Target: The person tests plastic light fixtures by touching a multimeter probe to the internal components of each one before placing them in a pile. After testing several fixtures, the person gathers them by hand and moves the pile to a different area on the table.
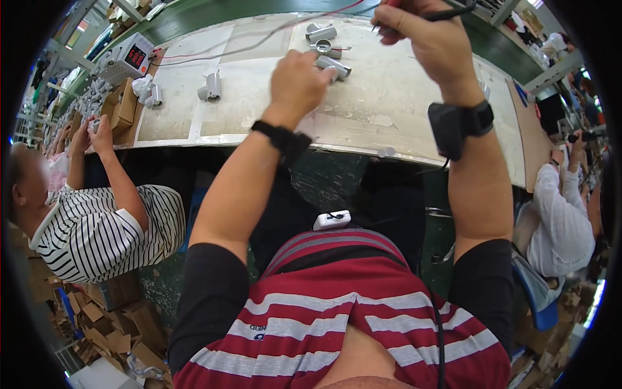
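My left hand point(297, 84) rests on the worktable with its fingers curled, gripping a grey T-shaped plastic fitting point(339, 69) between thumb and fingers. Just beyond it lie two similar grey fittings, one with a round opening facing up point(322, 47) and another point(321, 32) farther back. Raised above the table at the far right, my right hand point(431, 40) is closed around thin test probes, one red point(392, 2) and one with a thick black lead point(457, 12). A pointed tip sticks out to the left of the fingers.
A meter box with red digits point(131, 57) stands at the back left, its red and grey leads crossing the table point(253, 117). Grey fittings point(211, 87) and a cardboard box point(121, 109) are on the left. A co-worker point(110, 220) sits left, another person point(560, 217) right.
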`<state>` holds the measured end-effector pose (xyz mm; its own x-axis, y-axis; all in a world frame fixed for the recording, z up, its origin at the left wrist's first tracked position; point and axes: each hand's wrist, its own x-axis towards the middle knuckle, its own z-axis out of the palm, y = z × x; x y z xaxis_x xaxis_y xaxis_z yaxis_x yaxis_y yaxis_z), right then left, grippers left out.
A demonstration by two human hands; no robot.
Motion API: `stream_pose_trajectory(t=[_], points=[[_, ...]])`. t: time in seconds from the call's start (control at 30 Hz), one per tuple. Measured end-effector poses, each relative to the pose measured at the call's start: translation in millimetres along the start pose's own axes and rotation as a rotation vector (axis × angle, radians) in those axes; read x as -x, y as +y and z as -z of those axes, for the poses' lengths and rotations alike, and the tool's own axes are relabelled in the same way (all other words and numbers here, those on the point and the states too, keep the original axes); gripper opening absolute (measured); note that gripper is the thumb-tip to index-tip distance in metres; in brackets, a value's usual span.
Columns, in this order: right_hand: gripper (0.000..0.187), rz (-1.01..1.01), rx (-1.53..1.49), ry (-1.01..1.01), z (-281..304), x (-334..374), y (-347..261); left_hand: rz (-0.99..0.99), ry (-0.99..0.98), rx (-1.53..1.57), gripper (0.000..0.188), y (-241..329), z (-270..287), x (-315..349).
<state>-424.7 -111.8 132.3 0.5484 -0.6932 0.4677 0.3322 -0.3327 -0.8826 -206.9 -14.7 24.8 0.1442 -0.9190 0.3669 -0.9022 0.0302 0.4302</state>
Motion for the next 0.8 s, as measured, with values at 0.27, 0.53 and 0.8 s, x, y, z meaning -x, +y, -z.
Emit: stream_pose_trajectory(t=[0.27,0.53,0.8], points=[[0.020,-0.054,0.225,0.059,-26.5,66.4,-20.8,0.119,-0.191,-0.213,0.063,31.6,-37.6,-22.1],[0.008,-0.172,-0.056,0.178,-42.4,73.7,0.9,-0.111,-0.032,0.202,0.060,-2.8,-10.9,72.1],[0.019,-0.268,-0.019,-0.040,-92.1,85.7,67.1,-0.042,0.046,0.875,0.071,-30.3,7.5,184.8]])
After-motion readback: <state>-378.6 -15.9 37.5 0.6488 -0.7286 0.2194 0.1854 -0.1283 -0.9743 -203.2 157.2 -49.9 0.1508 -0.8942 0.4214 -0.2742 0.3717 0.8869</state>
